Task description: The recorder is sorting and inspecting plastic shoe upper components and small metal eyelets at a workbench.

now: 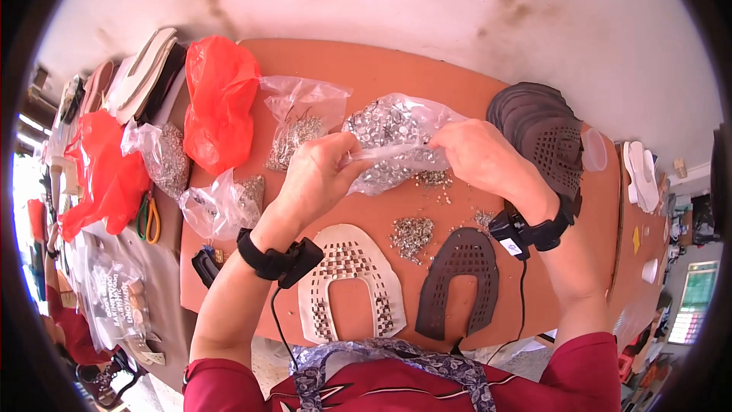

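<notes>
Both of my hands grip the rim of a clear plastic bag [389, 117] filled with small shiny metal pieces. My left hand [324, 172] pinches the near left part of the rim. At the right end of the rim, my right hand [482, 154] has its fingers closed on the plastic. Nearer me lie a cream U-shaped shoe upper [352, 239] covered with square metallic studs and a dark shoe upper [432, 297] with rows of holes. A pile of small metal studs [412, 238] sits between them and the bag.
Dark perforated uppers [534, 114] are stacked at the back right. Left of the bag are another clear bag [297, 137] of metal pieces, a red plastic bag [217, 103] and orange-handled scissors [153, 221]. White shoe parts [639, 175] lie at the far right.
</notes>
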Demonstrator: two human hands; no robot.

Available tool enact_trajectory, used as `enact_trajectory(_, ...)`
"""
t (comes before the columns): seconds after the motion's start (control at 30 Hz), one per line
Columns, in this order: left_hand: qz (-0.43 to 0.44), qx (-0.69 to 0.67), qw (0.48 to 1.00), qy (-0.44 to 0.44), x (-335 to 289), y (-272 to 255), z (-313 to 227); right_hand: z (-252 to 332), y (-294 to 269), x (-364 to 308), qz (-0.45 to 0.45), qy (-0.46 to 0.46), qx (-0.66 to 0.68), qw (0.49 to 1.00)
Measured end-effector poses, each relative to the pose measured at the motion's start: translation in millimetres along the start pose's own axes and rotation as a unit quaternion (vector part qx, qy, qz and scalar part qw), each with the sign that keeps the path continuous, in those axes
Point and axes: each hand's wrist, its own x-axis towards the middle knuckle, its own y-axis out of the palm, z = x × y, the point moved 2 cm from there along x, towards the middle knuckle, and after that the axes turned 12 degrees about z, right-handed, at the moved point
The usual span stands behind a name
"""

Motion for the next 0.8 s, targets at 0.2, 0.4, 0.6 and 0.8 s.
enact_trajectory(0.2,-0.005,-0.040,0.999,0.016,-5,11,-8,5,22,20,0.041,-0.095,-0.029,0.994)
enact_trajectory(0.4,-0.015,-0.023,0.999,0.047,-10,23,-8,-12,60,52,-0.038,-0.138,-0.045,0.989)
enact_trajectory(0.6,-0.018,-0.029,0.999,-0.001,-17,17,9,0,52,70,0.020,-0.120,-0.025,0.992)
enact_trajectory(0.8,-0.026,-0.056,0.997,-0.038,-13,18,15,13,55,83,0.092,-0.021,-0.015,0.995)
